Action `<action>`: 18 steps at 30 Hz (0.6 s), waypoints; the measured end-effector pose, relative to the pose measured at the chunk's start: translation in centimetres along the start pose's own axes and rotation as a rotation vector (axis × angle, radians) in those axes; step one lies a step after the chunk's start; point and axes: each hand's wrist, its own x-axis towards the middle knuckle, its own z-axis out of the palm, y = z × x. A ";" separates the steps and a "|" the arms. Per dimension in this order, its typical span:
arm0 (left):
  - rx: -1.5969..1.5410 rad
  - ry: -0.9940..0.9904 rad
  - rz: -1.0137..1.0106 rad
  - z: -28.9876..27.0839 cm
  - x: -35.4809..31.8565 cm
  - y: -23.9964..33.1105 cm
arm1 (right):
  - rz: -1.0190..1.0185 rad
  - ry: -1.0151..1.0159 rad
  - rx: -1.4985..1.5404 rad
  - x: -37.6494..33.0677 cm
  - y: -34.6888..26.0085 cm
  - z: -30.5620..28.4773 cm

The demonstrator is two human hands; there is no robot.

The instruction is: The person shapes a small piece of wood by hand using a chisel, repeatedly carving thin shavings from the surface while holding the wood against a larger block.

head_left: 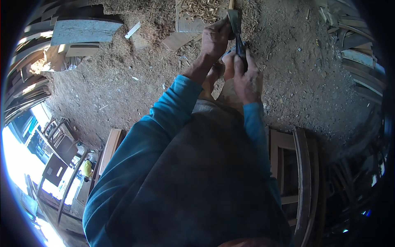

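Note:
My right hand [249,80] is closed round the dark handle of a flat-bladed metal tool [234,22], its blade pointing away from me. Just left of the blade, my left hand [216,39] is bent closed, its fingertips close to the metal; what they grip is hidden. A thin pale wooden strip [231,4] shows beyond the blade at the top edge. Curly wood shavings [199,10] lie on a flat board [185,25] beyond my left hand. My bare feet and legs are partly visible below my hands.
Dirt ground [296,78] with sawdust and scraps spreads around me. A bluish-white board [86,32] tops stacked planks at left; more planks [362,68] lie at right. Wooden frames [302,177] stand behind at right, and chair-like wooden pieces [57,164] at lower left.

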 end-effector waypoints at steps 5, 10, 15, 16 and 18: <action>-0.038 0.013 0.038 0.5 0.2 0.0 | -0.024 0.126 -0.043 4.6 -0.4 0.2; -0.147 0.014 0.054 -0.2 0.0 0.5 | -0.123 -0.012 0.154 3.6 -0.3 -1.9; -0.117 0.018 0.111 -0.4 -0.2 -1.2 | -0.064 -0.020 0.175 -3.1 0.7 -0.9; -0.080 -0.007 0.123 -0.6 -0.5 -0.4 | -0.059 -0.018 0.165 -3.7 0.9 -0.5; -0.033 -0.040 0.162 -0.6 -0.2 -0.9 | -0.072 -0.002 0.161 -3.8 1.8 0.2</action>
